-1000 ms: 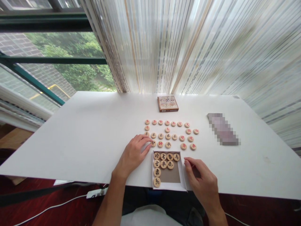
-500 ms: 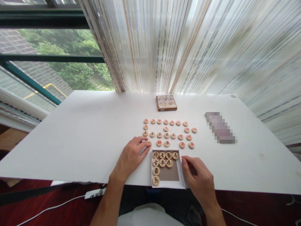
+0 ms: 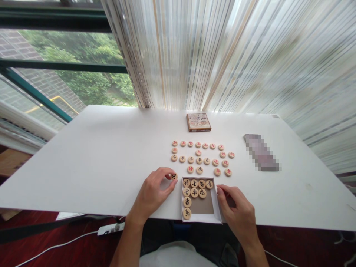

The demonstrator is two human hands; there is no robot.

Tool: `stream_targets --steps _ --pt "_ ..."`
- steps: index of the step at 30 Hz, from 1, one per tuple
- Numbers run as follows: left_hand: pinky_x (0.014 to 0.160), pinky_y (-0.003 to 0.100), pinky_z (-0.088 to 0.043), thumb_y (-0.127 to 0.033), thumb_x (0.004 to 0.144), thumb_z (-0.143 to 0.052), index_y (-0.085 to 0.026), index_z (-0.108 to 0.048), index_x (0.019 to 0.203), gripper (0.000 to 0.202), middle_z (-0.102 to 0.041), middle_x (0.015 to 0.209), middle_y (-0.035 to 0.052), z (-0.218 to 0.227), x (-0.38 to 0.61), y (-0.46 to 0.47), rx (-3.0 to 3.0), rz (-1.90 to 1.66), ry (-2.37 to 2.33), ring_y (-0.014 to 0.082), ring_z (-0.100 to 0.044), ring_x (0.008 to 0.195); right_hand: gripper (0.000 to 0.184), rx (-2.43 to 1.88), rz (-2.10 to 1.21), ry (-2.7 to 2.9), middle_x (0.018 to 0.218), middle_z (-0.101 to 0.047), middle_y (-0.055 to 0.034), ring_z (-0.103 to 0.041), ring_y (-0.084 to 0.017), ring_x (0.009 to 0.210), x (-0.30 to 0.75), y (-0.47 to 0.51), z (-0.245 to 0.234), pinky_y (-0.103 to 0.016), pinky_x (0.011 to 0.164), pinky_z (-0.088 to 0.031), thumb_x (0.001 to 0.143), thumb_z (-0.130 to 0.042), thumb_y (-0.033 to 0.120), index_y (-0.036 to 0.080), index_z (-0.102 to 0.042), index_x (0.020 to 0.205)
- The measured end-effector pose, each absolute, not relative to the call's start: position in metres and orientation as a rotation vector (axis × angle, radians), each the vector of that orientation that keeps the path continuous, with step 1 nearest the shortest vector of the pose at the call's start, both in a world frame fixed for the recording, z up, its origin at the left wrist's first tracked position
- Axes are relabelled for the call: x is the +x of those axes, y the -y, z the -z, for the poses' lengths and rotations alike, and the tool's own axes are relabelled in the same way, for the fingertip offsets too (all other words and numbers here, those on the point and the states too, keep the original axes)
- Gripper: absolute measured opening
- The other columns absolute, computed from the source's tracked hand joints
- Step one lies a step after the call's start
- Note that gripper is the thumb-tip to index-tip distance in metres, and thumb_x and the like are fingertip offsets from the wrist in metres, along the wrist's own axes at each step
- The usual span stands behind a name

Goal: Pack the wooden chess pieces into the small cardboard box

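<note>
A black-lettered xiangqi piece [image 3: 174, 177] is pinched between the thumb and index finger of my left hand [image 3: 151, 193], just left of the shallow open box [image 3: 218, 218]. Inside the box, several black-lettered pieces [image 3: 194, 193] lie along its far and left sides, and bare grey-brown bottom shows at the lower right. My right hand [image 3: 236, 207] is closed beside the box's right wall, thumb and index fingertips together against or very near it; whether they hold anything is hidden. Beyond the box, rows of red-lettered pieces [image 3: 198, 144] and black-lettered pieces [image 3: 190, 160] lie on the table.
A flat printed xiangqi box [image 3: 198, 122] lies farther back on the white table [image 3: 97, 155]. To the right is a blurred-out flat object [image 3: 261, 152]. Striped curtains [image 3: 189, 55] hang along the back, with an open window at left. A white power strip [image 3: 110, 228] is below the table edge.
My left hand has lifted the piece from the left end of the nearest row and drawn it toward me. My right hand stays at the box wall. The view has shifted slightly.
</note>
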State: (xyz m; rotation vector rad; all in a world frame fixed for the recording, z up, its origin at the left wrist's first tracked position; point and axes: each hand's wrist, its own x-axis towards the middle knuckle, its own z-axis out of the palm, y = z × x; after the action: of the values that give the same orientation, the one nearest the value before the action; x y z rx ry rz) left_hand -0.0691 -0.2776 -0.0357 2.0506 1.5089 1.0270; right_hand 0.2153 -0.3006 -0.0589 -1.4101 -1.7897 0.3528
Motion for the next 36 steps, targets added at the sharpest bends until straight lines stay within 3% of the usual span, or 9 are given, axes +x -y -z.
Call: stream_targets --steps 9,16,20,29,36 --pt "0.077 0.028 -0.055 -0.015 0.089 -0.071 -0.021 -0.063 0.108 0.022 -0.068 0.107 0.0055 0.024 -0.041 0.292 1.867 -1.217 -1.193 0.0176 -0.065 0.095 0.009 -1.321 -0.495 1.629 0.097 -0.072 -0.0031 -0.069 -0.02 0.09 0.214 0.309 0.041 -0.031 0.083 -0.053 0.096 -0.063 0.023 0.024 -0.069 0.101" --pt "0.088 0.029 -0.055 -0.014 0.085 -0.077 -0.02 -0.064 0.103 0.024 -0.069 0.103 0.0046 0.024 -0.02 0.298 1.816 -1.266 -1.033 0.0178 -0.066 0.1 0.007 -1.19 -0.937 1.721 0.088 -0.072 -0.0005 -0.067 -0.015 0.077 0.18 0.305 0.007 -0.024 0.07 -0.053 0.096 -0.064 0.027 0.024 -0.068 0.101" --pt "0.088 0.028 -0.055 -0.012 0.085 -0.077 -0.019 -0.064 0.101 0.022 -0.069 0.103 0.005 0.024 -0.015 0.3 1.823 -1.31 -0.977 0.0172 -0.067 0.099 0.011 -1.18 -1.085 1.649 0.085 -0.071 -0.0001 -0.066 -0.013 0.074 0.173 0.298 0.008 -0.022 0.067 -0.053 0.097 -0.064 0.032 0.022 -0.066 0.093" --pt "0.094 0.029 -0.055 -0.013 0.086 -0.076 -0.021 -0.068 0.112 0.029 -0.072 0.109 0.0055 0.024 -0.018 0.295 1.839 -1.183 -0.964 0.0181 -0.068 0.103 0.014 -1.208 -1.134 1.651 0.083 -0.069 0.0 -0.064 -0.013 0.073 0.182 0.296 0.014 -0.022 0.067 -0.051 0.097 -0.064 0.034 0.022 -0.066 0.091" --pt "0.082 0.026 -0.057 -0.018 0.084 -0.08 -0.021 -0.07 0.111 0.029 -0.072 0.105 0.0051 0.026 -0.018 0.294 1.811 -1.133 -0.976 0.0153 -0.069 0.087 0.014 -1.218 -1.092 1.684 0.081 -0.069 0.0004 -0.064 -0.013 0.071 0.184 0.295 0.017 -0.022 0.066 -0.05 0.098 -0.062 0.034 0.022 -0.067 0.091"
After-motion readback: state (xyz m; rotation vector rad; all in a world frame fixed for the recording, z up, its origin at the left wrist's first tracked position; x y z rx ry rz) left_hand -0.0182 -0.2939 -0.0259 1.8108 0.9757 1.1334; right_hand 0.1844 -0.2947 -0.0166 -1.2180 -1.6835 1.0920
